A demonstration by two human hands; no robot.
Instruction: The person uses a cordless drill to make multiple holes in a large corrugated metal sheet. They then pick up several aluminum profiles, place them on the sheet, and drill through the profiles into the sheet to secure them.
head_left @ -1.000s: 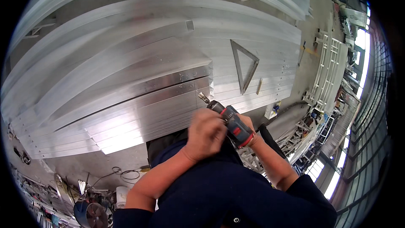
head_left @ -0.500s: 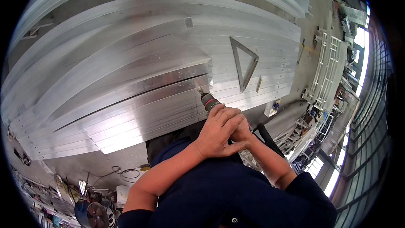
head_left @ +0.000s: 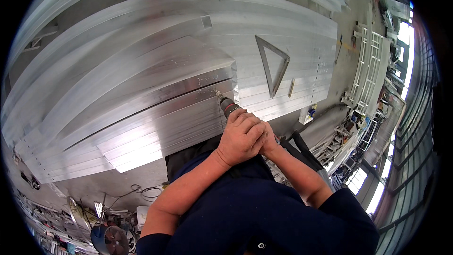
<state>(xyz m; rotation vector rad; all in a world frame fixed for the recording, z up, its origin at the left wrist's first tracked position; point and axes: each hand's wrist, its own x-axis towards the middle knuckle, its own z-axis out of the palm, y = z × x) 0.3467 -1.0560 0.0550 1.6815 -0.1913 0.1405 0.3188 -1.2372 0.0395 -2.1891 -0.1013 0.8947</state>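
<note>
My left hand (head_left: 241, 137) is wrapped over the body of a power drill (head_left: 229, 107) with a dark chuck and a red ring. Behind it, my right hand (head_left: 269, 140) grips the drill at its rear; the left hand partly hides those fingers, and the handle is out of sight. The drill points away from me and to the left. Its bit meets a shiny metal profile (head_left: 186, 101) close to that profile's right end. Small metal shavings (head_left: 205, 81) lie around the spot and on the neighbouring profile.
Long silvery profiles cover the work surface (head_left: 302, 33). A metal triangle square (head_left: 262, 59) lies on them to the right, beside a short narrow strip (head_left: 291, 88). White frames (head_left: 370, 68) stand farther right. A fan (head_left: 115, 241) and a cable (head_left: 137, 190) are at lower left.
The drill and both hands have shifted slightly to the left and away from me. My left thumb, earlier stretched toward the right wrist, is now tucked in around the drill.
</note>
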